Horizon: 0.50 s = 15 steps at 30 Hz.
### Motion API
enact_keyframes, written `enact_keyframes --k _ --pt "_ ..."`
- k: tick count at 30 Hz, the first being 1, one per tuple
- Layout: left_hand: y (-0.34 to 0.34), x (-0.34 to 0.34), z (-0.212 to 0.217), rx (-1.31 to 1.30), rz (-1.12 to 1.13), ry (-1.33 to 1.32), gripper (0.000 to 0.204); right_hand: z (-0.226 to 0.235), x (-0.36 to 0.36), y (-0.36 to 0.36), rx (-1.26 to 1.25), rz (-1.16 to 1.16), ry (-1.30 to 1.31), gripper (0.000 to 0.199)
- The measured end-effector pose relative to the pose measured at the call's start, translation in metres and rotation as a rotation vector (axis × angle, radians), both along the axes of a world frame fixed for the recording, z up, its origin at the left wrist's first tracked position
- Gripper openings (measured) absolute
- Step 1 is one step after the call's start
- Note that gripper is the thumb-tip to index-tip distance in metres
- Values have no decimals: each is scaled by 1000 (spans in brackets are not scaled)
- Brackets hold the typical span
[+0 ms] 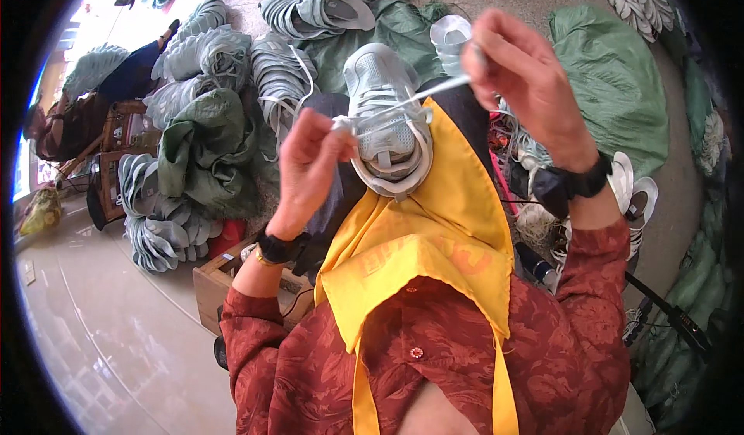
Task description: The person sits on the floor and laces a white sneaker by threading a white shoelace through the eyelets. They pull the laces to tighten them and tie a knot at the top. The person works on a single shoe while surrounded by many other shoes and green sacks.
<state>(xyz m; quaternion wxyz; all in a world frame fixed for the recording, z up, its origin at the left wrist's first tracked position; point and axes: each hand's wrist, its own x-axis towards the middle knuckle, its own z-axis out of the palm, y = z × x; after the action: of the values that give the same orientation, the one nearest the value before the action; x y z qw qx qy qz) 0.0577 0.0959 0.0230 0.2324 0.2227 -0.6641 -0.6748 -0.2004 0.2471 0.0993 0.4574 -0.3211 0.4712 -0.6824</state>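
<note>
Grey mesh shoe (385, 117) rests toe-away on your apron (434, 233) at centre. Your left hand (310, 164) pinches one end of its white lace (403, 103); your right hand (527, 79) pinches the other, pulled toward 2 o'clock. Shoe piles (225, 63) crowd 10 to 12; bare floor (101, 311) lies at 8.

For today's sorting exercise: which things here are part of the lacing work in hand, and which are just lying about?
In use:
pale grey mesh sneaker
white shoelace
left hand
right hand
yellow cloth apron

Lying about:
stacked pale grey shoe uppers
green cloth sacks
cardboard box
</note>
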Motion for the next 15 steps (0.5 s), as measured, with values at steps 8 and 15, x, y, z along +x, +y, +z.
enact_keyframes --k 8,15 --pt "-49 84 14 231 218 -238 8 -50 -33 99 226 134 -103 19" --pt "-50 75 -3 -729 72 -593 18 -77 -3 76 590 253 306 15"
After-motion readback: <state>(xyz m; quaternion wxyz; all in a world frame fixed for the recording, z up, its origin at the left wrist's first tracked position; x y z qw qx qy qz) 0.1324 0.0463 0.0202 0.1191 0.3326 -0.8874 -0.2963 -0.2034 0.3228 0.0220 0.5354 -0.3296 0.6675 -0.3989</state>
